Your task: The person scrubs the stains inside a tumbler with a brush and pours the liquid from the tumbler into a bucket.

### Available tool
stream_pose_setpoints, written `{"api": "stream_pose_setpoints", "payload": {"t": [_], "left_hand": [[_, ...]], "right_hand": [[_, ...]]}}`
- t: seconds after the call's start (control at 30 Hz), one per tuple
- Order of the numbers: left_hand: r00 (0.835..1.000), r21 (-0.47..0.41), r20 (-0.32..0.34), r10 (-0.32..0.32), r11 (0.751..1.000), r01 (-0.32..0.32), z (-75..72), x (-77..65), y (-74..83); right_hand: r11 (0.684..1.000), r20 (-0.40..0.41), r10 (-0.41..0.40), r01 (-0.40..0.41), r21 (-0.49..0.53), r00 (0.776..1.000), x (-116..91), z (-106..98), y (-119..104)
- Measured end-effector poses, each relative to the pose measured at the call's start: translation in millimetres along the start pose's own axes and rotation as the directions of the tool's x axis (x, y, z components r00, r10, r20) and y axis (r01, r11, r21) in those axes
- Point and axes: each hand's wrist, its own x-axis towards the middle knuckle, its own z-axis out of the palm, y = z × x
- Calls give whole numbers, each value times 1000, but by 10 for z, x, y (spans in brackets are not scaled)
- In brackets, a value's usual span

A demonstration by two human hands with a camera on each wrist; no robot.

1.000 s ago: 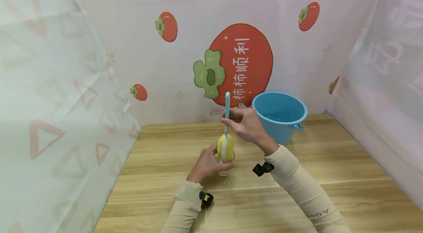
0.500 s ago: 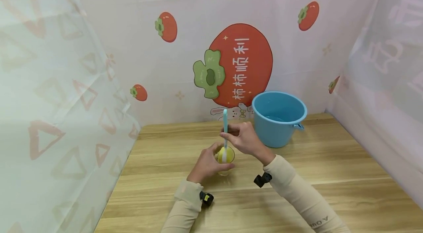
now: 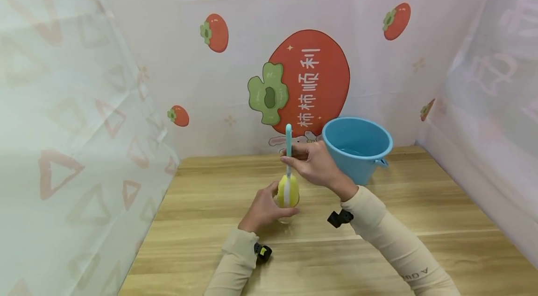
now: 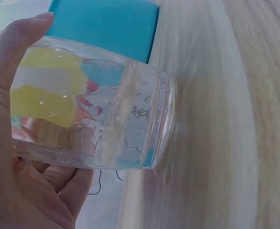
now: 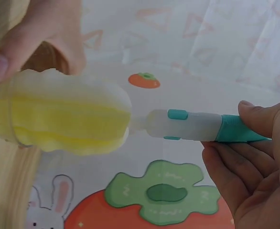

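A clear drinking glass point(image 4: 116, 109) stands on the wooden table, its thick base toward the table in the left wrist view. My left hand point(image 3: 265, 207) grips it around the side, thumb on one side and fingers on the other. My right hand point(image 3: 313, 161) pinches the teal handle of a sponge bottle brush point(image 3: 288, 191) between thumb and fingers. The yellow and white sponge head point(image 5: 73, 114) sits partly inside the glass, with its upper part out past the rim. A white collar point(image 5: 185, 125) joins the sponge to the handle in the right wrist view.
A light blue bucket point(image 3: 350, 165) with liquid in it stands at the back right of the wooden table point(image 3: 201, 221), just beyond my right hand. A printed cloth point(image 3: 235, 76) rises behind the table, and more cloth hangs at both sides.
My right hand pushed the brush down into the glass, then drew it up again, so more of the sponge shows above the rim. The left hand has kept its hold on the glass.
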Motion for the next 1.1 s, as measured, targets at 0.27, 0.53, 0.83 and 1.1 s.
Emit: {"api": "stream_pose_setpoints", "payload": {"t": [0.27, 0.53, 0.83, 1.1], "left_hand": [[1000, 10, -8, 15, 1000, -15, -22, 39, 4], [1000, -27, 17, 2, 1000, -2, -19, 44, 13], [1000, -31, 19, -23, 999, 24, -15, 26, 31], [1000, -29, 18, -4, 1000, 4, -8, 23, -3]], "right_hand": [[1000, 14, -9, 9, -27, 1000, 22, -7, -39], [995, 55, 99, -99, -5, 994, -190, 183, 195], [999, 4, 51, -51, -2, 999, -114, 71, 57], [1000, -44, 14, -13, 4, 999, 41, -82, -141]]}}
